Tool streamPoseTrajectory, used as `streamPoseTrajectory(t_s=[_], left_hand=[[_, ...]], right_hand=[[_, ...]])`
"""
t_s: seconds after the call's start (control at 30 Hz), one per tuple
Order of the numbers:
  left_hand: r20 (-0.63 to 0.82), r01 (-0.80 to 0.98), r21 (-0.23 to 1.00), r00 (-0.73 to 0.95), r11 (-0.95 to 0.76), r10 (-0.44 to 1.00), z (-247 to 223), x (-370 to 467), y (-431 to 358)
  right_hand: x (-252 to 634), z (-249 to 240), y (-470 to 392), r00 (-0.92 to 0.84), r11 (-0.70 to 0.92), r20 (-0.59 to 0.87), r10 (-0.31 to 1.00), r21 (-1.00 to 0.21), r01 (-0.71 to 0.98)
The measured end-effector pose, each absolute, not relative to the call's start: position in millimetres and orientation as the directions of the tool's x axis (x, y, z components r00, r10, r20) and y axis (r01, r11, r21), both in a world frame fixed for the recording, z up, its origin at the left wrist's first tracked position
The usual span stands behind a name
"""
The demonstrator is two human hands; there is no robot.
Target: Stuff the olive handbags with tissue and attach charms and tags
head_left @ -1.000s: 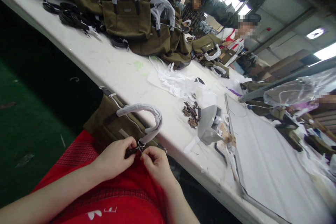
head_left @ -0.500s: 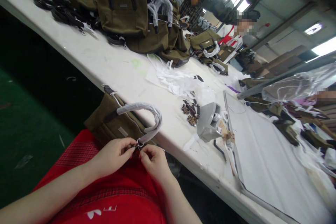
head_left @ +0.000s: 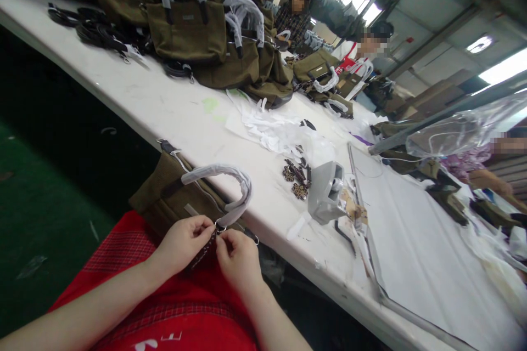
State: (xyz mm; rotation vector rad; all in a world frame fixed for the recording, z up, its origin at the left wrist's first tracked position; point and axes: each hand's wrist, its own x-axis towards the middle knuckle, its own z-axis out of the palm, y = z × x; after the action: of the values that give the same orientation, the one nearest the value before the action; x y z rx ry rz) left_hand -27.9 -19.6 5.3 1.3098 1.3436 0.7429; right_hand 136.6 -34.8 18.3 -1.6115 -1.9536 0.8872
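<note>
An olive bag (head_left: 164,203) rests against the table's near edge, above my lap. Its handle (head_left: 244,184), wrapped in white film, arches over the edge and ends at a metal ring (head_left: 220,226). My left hand (head_left: 185,241) pinches a dark braided strap (head_left: 203,252) just left of this ring. Close on the ring's right side is my right hand (head_left: 239,255), thumb and forefinger pressed together; what they hold is too small to make out. The strap hangs down below the fingers.
Olive bags (head_left: 187,33) are piled at the table's far left beside black straps (head_left: 102,33). A grey tape dispenser (head_left: 327,192) stands right of leopard-print charms (head_left: 299,191). White scraps (head_left: 272,126) lie behind. Two people are across the table; another person's arm shows at far right.
The dark braided strap now shows hanging below my fingers. My hands stay close together at the ring, and the view has shifted slightly.
</note>
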Motion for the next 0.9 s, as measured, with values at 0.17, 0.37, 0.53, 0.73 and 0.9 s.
streamPoseTrajectory(t_s=[0.17, 0.37, 0.53, 0.73, 0.9], left_hand=[[-0.137, 0.249, 0.958, -0.037, 0.142, 0.99, 18.8, -29.4, -19.2], [-0.379, -0.025, 0.925, 0.03, 0.38, 0.925, 23.2, -28.0, -8.6], [-0.238, 0.525, 0.842, 0.147, 0.128, 0.96, 24.9, -42.9, -7.4], [-0.305, 0.689, 0.723, 0.259, 0.046, 0.916, 32.5, -39.4, -7.7], [-0.305, 0.644, 0.763, 0.285, 0.054, 0.909, 24.1, -31.2, -7.2]], right_hand=[[143.6, 15.8, -37.4, -0.153, 0.103, 0.001, 0.988, -0.746, 0.658], [144.3, 11.2, -38.5, -0.213, 0.15, 0.015, 0.977, -0.758, 0.635], [145.7, 13.0, -36.6, -0.258, 0.189, 0.023, 0.966, -0.742, 0.643], [145.1, 13.4, -32.0, -0.269, 0.179, -0.022, 0.963, -0.693, 0.698], [144.9, 10.7, -28.5, -0.233, 0.123, -0.064, 0.97, -0.7, 0.704]])
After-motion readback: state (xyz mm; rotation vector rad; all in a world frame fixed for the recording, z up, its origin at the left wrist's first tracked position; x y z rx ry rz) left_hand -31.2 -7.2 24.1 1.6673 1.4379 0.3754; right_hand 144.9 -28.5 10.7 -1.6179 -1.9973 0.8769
